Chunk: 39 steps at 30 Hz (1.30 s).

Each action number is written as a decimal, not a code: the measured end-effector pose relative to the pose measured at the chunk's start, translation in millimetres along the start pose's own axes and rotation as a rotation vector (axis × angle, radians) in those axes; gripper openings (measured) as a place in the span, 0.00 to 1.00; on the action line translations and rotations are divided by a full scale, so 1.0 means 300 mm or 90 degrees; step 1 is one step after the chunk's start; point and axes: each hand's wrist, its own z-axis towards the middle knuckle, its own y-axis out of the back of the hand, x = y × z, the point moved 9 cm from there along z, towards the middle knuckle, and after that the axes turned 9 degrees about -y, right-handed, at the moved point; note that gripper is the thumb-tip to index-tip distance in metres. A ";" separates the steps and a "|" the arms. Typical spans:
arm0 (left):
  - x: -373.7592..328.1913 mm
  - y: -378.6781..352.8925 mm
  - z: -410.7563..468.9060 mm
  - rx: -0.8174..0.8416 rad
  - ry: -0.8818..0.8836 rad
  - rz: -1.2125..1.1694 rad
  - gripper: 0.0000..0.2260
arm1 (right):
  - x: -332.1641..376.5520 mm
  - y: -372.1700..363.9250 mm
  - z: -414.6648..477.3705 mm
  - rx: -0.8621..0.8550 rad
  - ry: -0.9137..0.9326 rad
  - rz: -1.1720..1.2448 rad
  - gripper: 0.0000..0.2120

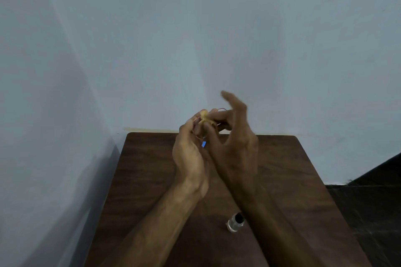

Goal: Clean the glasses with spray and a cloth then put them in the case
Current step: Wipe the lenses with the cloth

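Both hands are raised above the far half of the dark wooden table (152, 180). My left hand (191, 158) grips thin red-rimmed glasses (221, 109), of which only bits of the frame and a small blue tag show between the fingers. My right hand (236, 147) pinches a small yellowish cloth (205, 119) against the glasses, its index finger lifted. A small spray bottle (235, 222) with a silver body and dark cap stands on the table near me, just left of my right forearm. No case is in view.
The table stands in a corner of pale blue walls, with the left wall close to its left edge. Dark tiled floor (368, 201) shows to the right of the table.
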 end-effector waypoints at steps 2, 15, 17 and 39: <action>0.002 0.014 0.010 0.004 0.006 0.001 0.19 | 0.052 -0.035 -0.041 0.057 0.069 -0.019 0.32; -0.019 0.010 0.003 0.036 -0.026 0.004 0.19 | -0.142 0.082 0.087 -0.105 -0.082 -0.142 0.29; -0.023 0.007 0.004 0.044 -0.034 0.003 0.18 | -0.118 0.078 0.082 -0.101 -0.067 -0.127 0.29; -0.017 0.005 0.060 0.141 0.075 -0.018 0.27 | -0.023 -0.077 -0.042 0.131 -0.187 0.252 0.32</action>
